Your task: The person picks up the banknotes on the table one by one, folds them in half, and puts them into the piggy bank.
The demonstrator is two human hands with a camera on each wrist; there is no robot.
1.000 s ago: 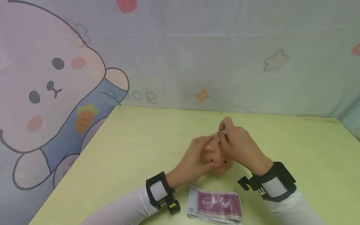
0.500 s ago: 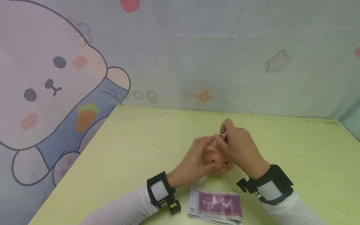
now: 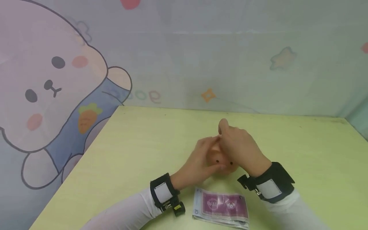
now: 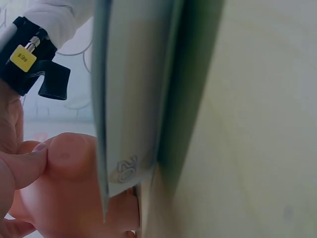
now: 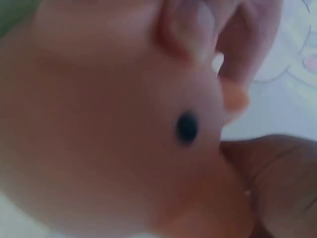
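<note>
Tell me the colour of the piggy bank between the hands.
The piggy bank is peach-pink with small black eyes; the right wrist view shows it best.

Both hands cover most of the pink pig toy: the left hand hides its left side, the right hand its top and right side. What the right hand's fingertips do on top of the toy cannot be told. In the right wrist view the toy is blurred and cut off by the edges. The stack of banknotes below the toy is cut off at the bottom edge; its print is too small to read.
</note>
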